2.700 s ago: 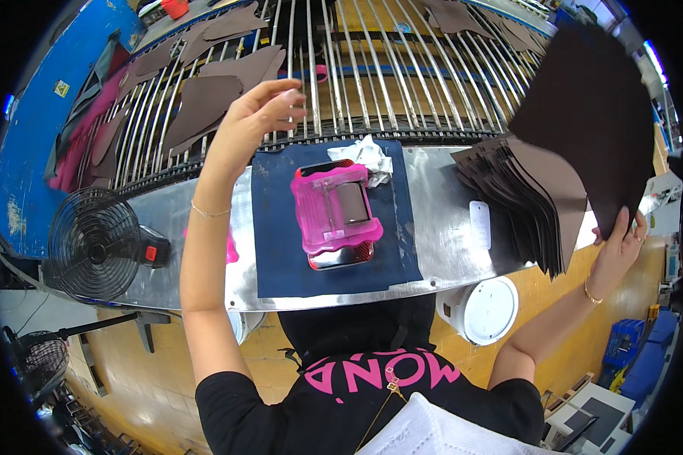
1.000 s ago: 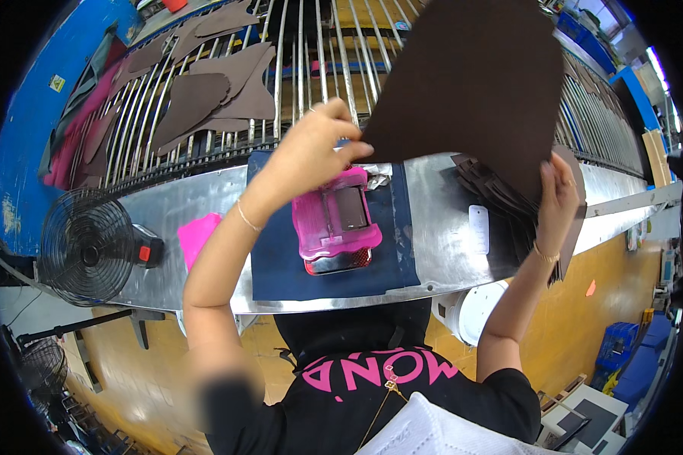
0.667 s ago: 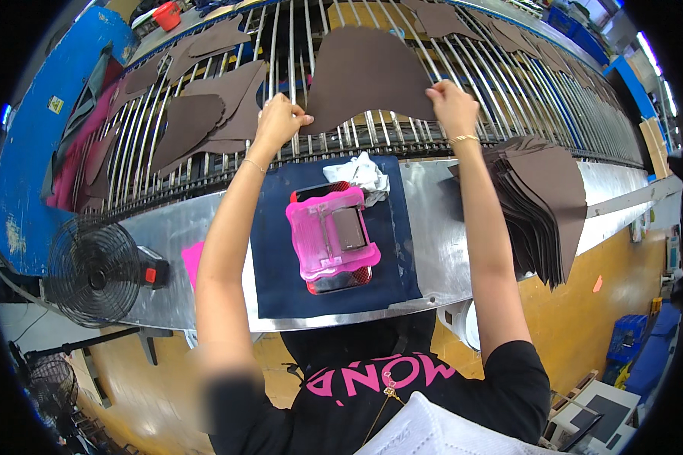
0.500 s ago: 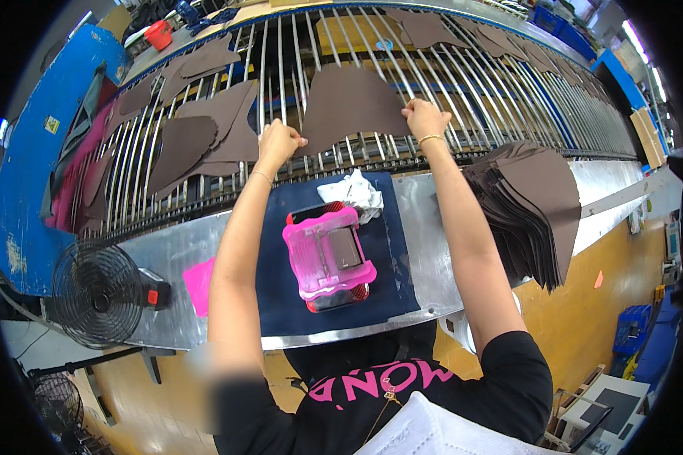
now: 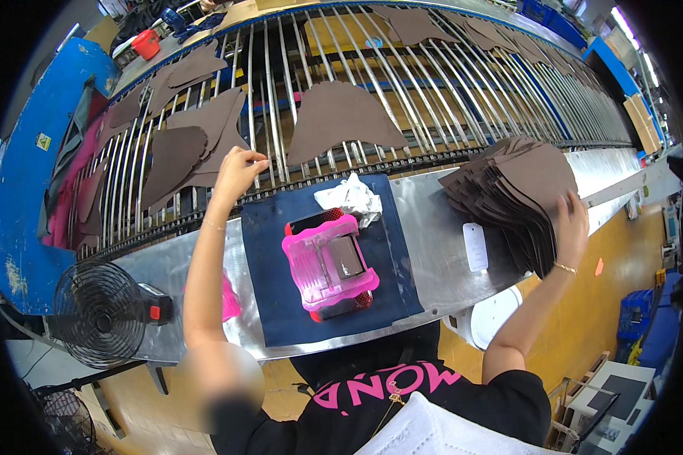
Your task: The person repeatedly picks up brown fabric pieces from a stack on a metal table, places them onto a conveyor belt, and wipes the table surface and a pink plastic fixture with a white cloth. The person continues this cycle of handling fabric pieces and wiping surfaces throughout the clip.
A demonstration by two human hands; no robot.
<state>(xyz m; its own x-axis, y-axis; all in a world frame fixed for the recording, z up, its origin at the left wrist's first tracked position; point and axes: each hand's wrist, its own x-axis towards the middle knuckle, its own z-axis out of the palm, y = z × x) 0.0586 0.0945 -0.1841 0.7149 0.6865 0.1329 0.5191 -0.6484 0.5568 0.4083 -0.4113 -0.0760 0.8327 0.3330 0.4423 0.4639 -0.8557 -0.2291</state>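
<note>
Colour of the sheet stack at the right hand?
Dark brown; the sheet stack shows best in head view.

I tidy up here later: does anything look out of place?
A small orange scrap lies alone on the floor, right of the bench, as if dropped. On the blue mat, a white wad sits crumpled. I see no spill.

Black short-sleeved shirt point(image 5: 330, 426), pink lettering point(image 5: 360, 395); white mask point(image 5: 432, 429); gold pendant necklace point(image 5: 395, 396); gold right-wrist bracelet point(image 5: 565, 268), thin left-wrist bracelet point(image 5: 215, 225).
</note>
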